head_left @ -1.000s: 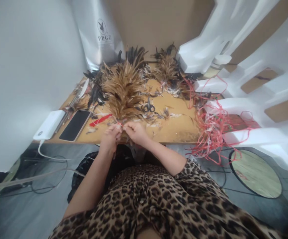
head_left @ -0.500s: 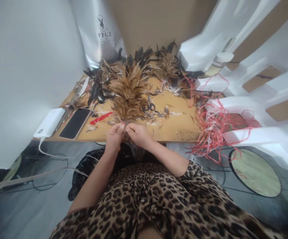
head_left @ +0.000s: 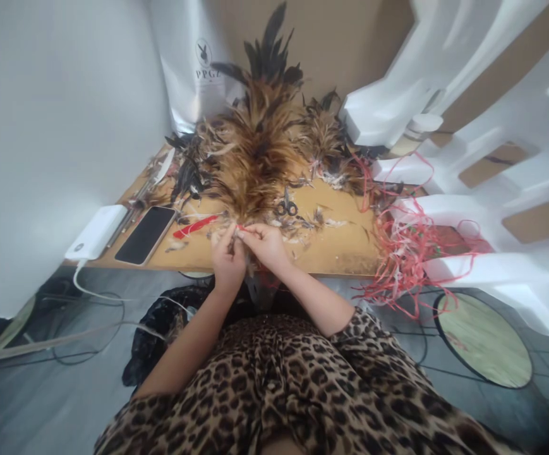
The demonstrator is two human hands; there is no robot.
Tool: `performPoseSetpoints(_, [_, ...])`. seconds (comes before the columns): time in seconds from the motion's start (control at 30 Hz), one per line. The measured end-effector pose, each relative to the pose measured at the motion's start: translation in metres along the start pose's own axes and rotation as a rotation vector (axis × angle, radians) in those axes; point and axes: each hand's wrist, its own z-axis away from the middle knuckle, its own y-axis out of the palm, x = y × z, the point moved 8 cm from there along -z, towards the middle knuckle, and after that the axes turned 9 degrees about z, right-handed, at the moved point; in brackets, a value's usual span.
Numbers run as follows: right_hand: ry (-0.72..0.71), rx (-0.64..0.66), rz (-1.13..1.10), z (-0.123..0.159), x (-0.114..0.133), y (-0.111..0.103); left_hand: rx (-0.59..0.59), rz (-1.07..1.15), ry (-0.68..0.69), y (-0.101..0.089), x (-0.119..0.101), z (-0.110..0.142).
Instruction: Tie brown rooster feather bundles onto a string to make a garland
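A large bunch of brown feathers with black tips point(head_left: 258, 142) stands up from my two hands, its narrow end between them at the table's near edge. My left hand point(head_left: 228, 256) is closed on that lower end. My right hand point(head_left: 268, 248) is closed in a pinch beside it, fingertips touching the left ones. A bit of red string point(head_left: 240, 228) shows at the right fingertips, against the base of the bunch. Fingers hide the exact point where string and quills meet. Black-handled scissors point(head_left: 287, 205) lie just beyond my right hand, and a red strip point(head_left: 195, 226) lies left of my left hand.
A phone point(head_left: 145, 235) and a white power bank point(head_left: 96, 232) with a cable lie at the left. More feathers point(head_left: 320, 129) are heaped at the back. Tangled red string point(head_left: 411, 253) hangs over the right edge by white foam pieces point(head_left: 473, 265). Feather scraps dot the wooden table point(head_left: 345, 221).
The feather bunch has tilted upright, its black tips now rising in front of the silver bag. Both hands have shifted slightly, and red string now shows at my right fingertips.
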Motion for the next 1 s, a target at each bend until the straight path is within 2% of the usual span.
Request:
performPoseSetpoints(0.17, [0.023,-0.048,-0.092,-0.002,0.0,-0.004,0.051,-0.136,0.225,0.008,-0.02,0.003])
performPoseSetpoints(0.23, [0.041,-0.054,-0.119,-0.002,-0.002,-0.006,0.086,-0.142,0.266,0.012,-0.024,0.004])
performPoseSetpoints(0.3, [0.072,-0.047,-0.142,-0.003,-0.006,-0.006,0.114,-0.121,0.249,0.014,-0.024,0.004])
performPoseSetpoints(0.4, [0.116,-0.011,-0.215,-0.004,-0.012,-0.005,0.118,-0.015,0.119,0.013,-0.019,0.003])
performPoseSetpoints(0.47, [0.124,0.04,-0.292,-0.005,-0.012,-0.005,0.1,0.139,-0.056,0.012,-0.011,0.001])
performPoseSetpoints(0.6, [0.097,0.29,-0.404,0.0,0.001,-0.002,0.119,0.59,-0.496,0.025,0.006,0.004])
performPoseSetpoints(0.67, [0.062,0.427,-0.43,0.005,0.008,0.001,0.168,0.731,-0.601,0.033,0.004,0.006])
performPoseSetpoints(0.77, [0.004,0.484,-0.423,0.005,0.011,0.001,0.169,0.779,-0.604,0.035,0.001,0.004])
performPoseSetpoints(0.9, [-0.036,0.275,-0.29,-0.005,0.003,-0.006,0.046,0.706,-0.542,0.025,0.011,0.005])
performPoseSetpoints(1.0, [0.043,0.176,-0.252,-0.008,-0.003,-0.008,-0.012,0.666,-0.504,0.021,0.02,0.008])
